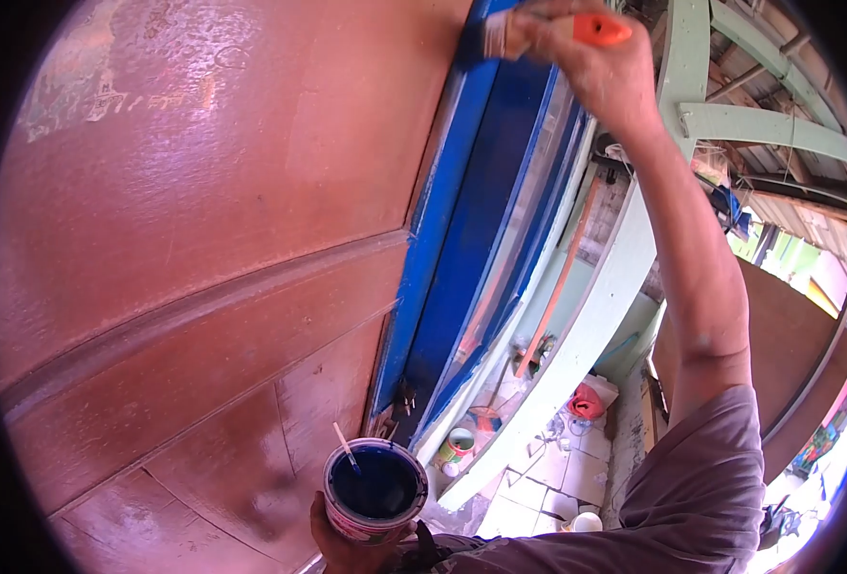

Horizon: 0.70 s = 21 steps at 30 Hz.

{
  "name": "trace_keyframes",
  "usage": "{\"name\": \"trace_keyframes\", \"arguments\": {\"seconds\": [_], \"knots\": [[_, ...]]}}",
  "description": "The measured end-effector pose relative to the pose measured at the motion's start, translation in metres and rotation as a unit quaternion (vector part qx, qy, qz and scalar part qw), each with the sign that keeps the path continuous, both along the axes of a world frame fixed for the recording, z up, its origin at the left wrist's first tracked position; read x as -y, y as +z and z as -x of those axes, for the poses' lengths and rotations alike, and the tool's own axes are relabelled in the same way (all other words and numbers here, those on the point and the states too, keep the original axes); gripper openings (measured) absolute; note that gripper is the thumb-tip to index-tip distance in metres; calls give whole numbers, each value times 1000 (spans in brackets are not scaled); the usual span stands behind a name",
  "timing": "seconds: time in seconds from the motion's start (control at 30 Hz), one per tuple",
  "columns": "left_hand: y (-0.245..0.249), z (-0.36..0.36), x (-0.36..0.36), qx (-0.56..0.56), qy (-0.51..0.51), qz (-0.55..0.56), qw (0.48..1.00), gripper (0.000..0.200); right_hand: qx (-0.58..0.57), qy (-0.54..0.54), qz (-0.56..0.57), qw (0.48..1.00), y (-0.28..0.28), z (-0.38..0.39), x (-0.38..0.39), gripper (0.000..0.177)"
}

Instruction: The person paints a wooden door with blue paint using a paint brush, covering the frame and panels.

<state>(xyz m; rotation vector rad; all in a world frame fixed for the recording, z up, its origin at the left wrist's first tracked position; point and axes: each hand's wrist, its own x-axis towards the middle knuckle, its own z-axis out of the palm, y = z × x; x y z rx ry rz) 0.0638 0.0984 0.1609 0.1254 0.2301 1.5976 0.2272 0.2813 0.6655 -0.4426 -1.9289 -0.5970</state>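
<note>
Raised at the top, my right hand (591, 62) is closed around a paintbrush with an orange handle (602, 30). The brush's bristles (476, 46) touch the blue-painted door edge (461, 172). Low in the view, my left hand (342, 545) holds a round tub (377, 490) of dark blue paint from below and the side. A thin light stick (344, 441) stands in the paint. The brown door panel (203, 191) fills the left side, beside the blue strip.
A pale green post (576, 354) runs beside the blue frame. Behind it, a small paint can (458, 442), a red item (586, 402) and a white cup (586, 521) are on the tiled floor (548, 469). A brown board (796, 354) stands at the right.
</note>
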Motion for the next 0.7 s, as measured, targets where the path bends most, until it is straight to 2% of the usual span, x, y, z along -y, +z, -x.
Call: {"name": "trace_keyframes", "arguments": {"seconds": [0.07, 0.1, 0.17, 0.23, 0.27, 0.33, 0.37, 0.43, 0.47, 0.53, 0.57, 0.63, 0.7], "knots": [[13, -2, 3, -2, -7, -9, 1000, 76, -35, 126, -63, 989, 6, 15, 2, 12], [16, -3, 4, -2, -9, -13, 1000, 74, -7, 69, -102, 992, 2, 12, 1, 15], [7, -14, 1, -243, 138, -10, 960, 70, 50, -45, -177, 982, -15, 4, -1, 22], [10, -14, 0, -228, 103, -30, 968, 69, 120, 31, -138, 983, -49, 9, -7, 12], [38, -6, -1, -91, -6, -50, 995, 74, 153, 69, -117, 979, -67, 9, -4, 8], [33, -3, -8, -85, -38, -120, 988, 79, 169, 111, 84, 976, -100, 0, 14, 10], [-6, -5, -21, -218, 38, -166, 961, 78, 182, 130, 101, 969, -111, -4, 19, 12], [-19, -4, -23, -275, 60, -164, 945, 78, 203, 170, 137, 955, -130, -17, 27, 15], [-2, -4, -18, -201, 7, -120, 972, 78, 203, 163, 134, 956, -138, -23, 33, 17], [13, -2, -17, -109, -50, -75, 990, 79, 201, 150, 129, 959, -145, -35, 46, 20], [15, -2, -18, -92, -57, -76, 991, 80, 217, 131, 123, 960, -146, -42, 49, 24], [33, -7, -15, -12, -75, -71, 995, 85, 225, 122, 172, 951, -145, -51, 59, 21], [39, -10, -17, -20, -62, -63, 996, 89, 220, 151, 207, 941, -149, -60, 59, 19]]}}
